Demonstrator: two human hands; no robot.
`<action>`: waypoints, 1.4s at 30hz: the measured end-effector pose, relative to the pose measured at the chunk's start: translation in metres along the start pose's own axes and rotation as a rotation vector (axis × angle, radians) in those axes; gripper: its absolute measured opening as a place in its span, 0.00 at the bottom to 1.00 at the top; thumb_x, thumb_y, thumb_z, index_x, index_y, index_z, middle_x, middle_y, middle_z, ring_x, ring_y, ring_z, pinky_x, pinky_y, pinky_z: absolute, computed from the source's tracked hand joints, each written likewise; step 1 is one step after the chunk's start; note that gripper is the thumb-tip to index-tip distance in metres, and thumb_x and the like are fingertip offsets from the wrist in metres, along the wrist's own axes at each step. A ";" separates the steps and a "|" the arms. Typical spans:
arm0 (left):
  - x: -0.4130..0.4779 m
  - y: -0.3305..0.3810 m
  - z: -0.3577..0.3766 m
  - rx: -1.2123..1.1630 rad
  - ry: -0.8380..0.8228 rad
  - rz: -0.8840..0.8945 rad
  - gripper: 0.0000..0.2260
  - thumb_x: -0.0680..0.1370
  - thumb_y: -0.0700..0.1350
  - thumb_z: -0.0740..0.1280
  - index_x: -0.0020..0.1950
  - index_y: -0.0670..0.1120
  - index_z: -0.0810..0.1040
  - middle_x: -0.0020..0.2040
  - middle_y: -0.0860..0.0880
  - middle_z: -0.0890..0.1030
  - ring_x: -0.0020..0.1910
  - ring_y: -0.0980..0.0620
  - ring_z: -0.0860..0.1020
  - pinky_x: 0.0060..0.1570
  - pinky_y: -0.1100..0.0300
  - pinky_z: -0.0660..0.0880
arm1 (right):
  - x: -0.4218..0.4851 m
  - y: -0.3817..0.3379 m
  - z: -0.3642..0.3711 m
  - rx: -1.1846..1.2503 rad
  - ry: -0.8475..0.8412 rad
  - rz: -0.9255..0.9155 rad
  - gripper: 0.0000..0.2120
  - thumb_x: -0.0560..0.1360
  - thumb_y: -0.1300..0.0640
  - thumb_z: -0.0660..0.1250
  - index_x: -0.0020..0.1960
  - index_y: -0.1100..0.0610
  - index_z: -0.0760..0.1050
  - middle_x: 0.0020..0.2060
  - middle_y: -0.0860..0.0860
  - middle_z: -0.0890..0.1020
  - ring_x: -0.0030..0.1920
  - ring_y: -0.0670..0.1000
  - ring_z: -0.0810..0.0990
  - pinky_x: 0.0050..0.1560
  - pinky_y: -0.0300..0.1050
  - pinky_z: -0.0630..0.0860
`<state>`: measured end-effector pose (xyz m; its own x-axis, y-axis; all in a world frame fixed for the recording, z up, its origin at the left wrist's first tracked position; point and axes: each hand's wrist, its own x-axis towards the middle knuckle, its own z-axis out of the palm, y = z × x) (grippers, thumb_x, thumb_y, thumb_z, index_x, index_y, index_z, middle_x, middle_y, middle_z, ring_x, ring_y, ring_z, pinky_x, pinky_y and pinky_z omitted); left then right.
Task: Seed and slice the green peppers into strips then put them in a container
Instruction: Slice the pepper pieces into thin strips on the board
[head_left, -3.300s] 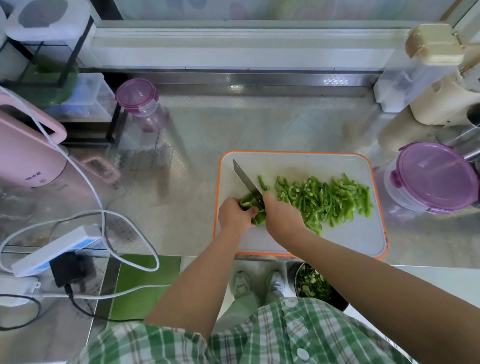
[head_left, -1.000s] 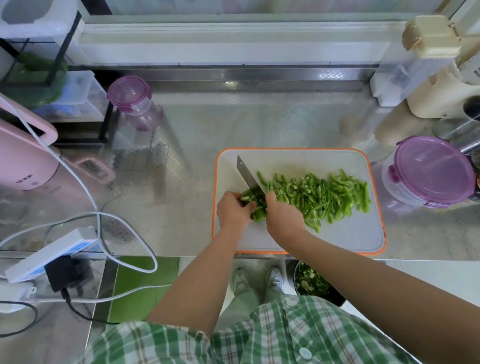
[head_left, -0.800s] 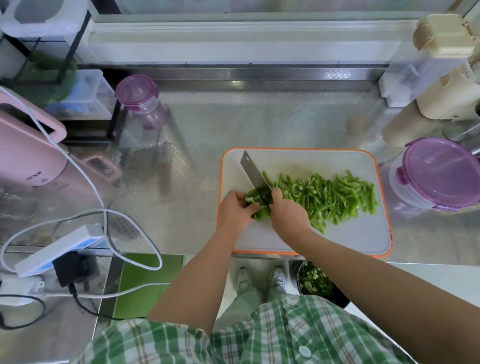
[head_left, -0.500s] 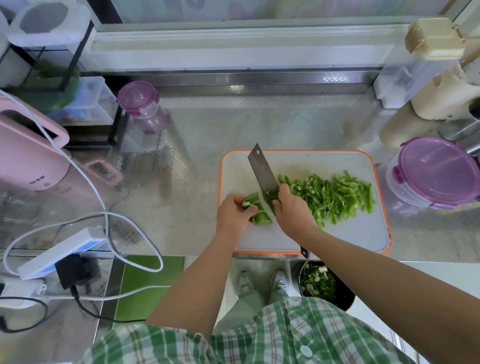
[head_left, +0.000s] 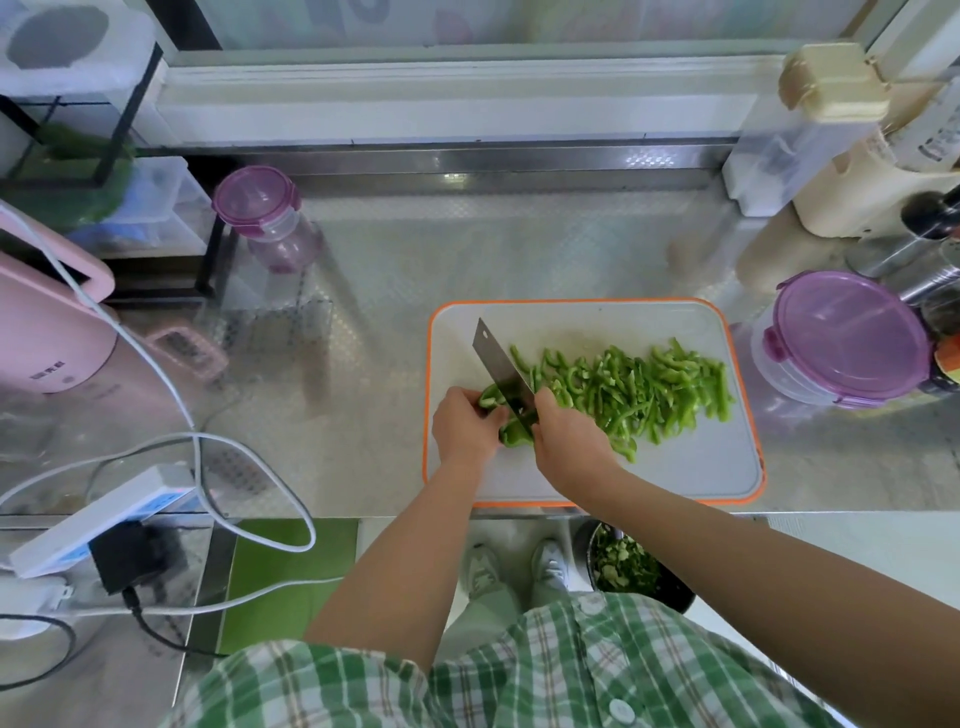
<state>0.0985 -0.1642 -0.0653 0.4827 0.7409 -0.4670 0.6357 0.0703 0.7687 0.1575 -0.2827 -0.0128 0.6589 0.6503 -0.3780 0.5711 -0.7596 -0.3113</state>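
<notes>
head-worn wide-angle view, looking steeply down, close over cutting board (head_left: 592, 322), counter beyond

**Q:** Where is the cutting board (head_left: 685, 467) located?
**A:** On the table (head_left: 415, 270), right of centre, near the front edge.

**Q:** What lies on it?
**A:** The pile of pepper strips (head_left: 649, 389) occupies the middle and right portion. The pepper piece (head_left: 511, 434) lies at the left, between the left hand (head_left: 465, 428) and the right hand (head_left: 569, 441). The knife (head_left: 501, 364) crosses that piece, just left of the pile.

**Q:** What surrounds the board?
**A:** A lidded container (head_left: 847, 338) stands just beside its right edge. A lidded jar (head_left: 270, 218) stands behind and to the left, well apart. A power strip (head_left: 104, 517) lies at the front left. A bowl of scraps (head_left: 628, 569) sits below the table's front edge.
</notes>
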 end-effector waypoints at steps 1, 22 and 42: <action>0.000 0.000 0.000 0.010 -0.002 0.001 0.13 0.71 0.44 0.77 0.48 0.45 0.74 0.47 0.45 0.82 0.46 0.44 0.82 0.47 0.44 0.80 | 0.001 -0.001 0.001 -0.012 0.001 0.013 0.06 0.78 0.64 0.57 0.53 0.58 0.60 0.31 0.51 0.69 0.30 0.54 0.69 0.25 0.44 0.58; -0.010 0.001 -0.009 -0.175 0.014 -0.004 0.15 0.67 0.38 0.79 0.40 0.52 0.75 0.40 0.47 0.81 0.44 0.40 0.83 0.45 0.42 0.81 | 0.005 0.009 -0.014 0.197 0.049 -0.060 0.05 0.80 0.59 0.57 0.52 0.59 0.61 0.31 0.51 0.70 0.28 0.53 0.69 0.25 0.43 0.60; -0.009 0.009 -0.009 -0.021 0.024 -0.002 0.16 0.69 0.42 0.78 0.37 0.55 0.72 0.40 0.45 0.83 0.42 0.42 0.83 0.46 0.44 0.81 | -0.002 -0.009 -0.005 -0.057 -0.008 0.012 0.09 0.79 0.63 0.56 0.58 0.58 0.60 0.33 0.52 0.70 0.29 0.53 0.68 0.26 0.46 0.61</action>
<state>0.0943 -0.1640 -0.0500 0.4666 0.7565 -0.4583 0.6240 0.0857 0.7767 0.1531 -0.2776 -0.0052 0.6624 0.6408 -0.3881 0.5902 -0.7654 -0.2566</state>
